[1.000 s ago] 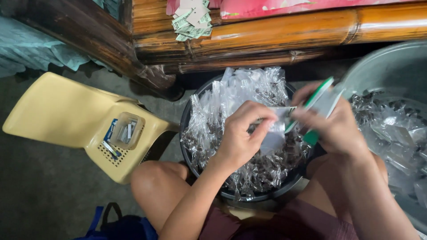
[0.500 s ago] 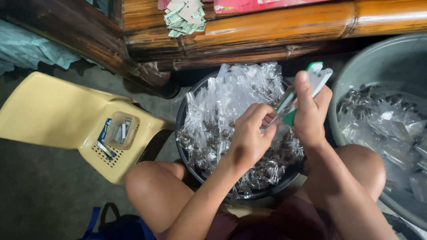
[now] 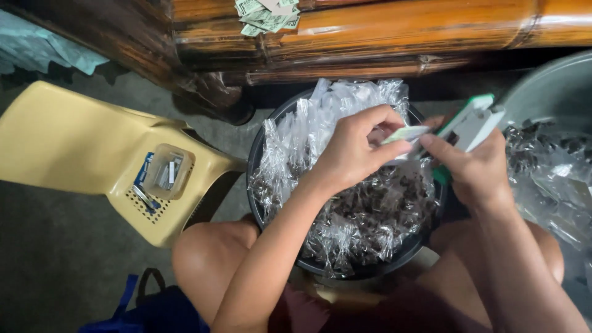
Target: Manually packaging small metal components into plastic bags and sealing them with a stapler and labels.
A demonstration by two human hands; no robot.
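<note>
Two hands are used above the dark basin (image 3: 265, 203) of packets: a small paper label (image 3: 404, 134) is pinched by the left hand (image 3: 351, 151), a stapler (image 3: 472, 126) is gripped by the right hand (image 3: 475, 172). Probably light and flimsy, the label is best held at its edge.

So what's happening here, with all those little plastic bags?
A seated person holds a green-and-white stapler in the right hand and pinches a small pale paper slip with the left hand, over a round dark basin piled with small clear plastic packets of dark pieces. A yellow plastic chair beside it carries a small clear box.
</note>
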